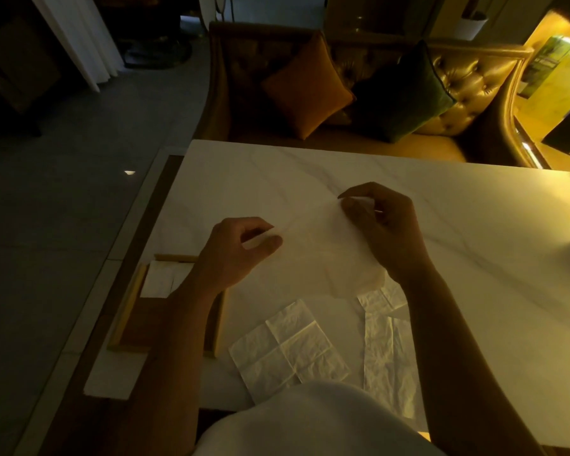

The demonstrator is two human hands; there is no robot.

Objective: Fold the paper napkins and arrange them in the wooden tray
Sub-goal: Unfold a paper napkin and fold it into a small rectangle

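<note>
A thin white paper napkin (313,255) is stretched above the marble table between both hands. My left hand (241,248) pinches its near-left corner and my right hand (382,222) pinches its far-right corner. An unfolded, creased napkin (287,347) lies flat near the table's front edge. Another crumpled napkin (387,350) lies to its right, partly under my right forearm. The wooden tray (129,307) sits at the table's left edge, with a folded napkin (160,279) in its far end; my left forearm covers part of it.
The white marble table (474,245) stretches to the right. A white rectangular sheet (116,376) lies in front of the tray. Beyond the table stands a tufted sofa with an orange cushion (306,87) and a dark green cushion (405,93). The floor drops away to the left.
</note>
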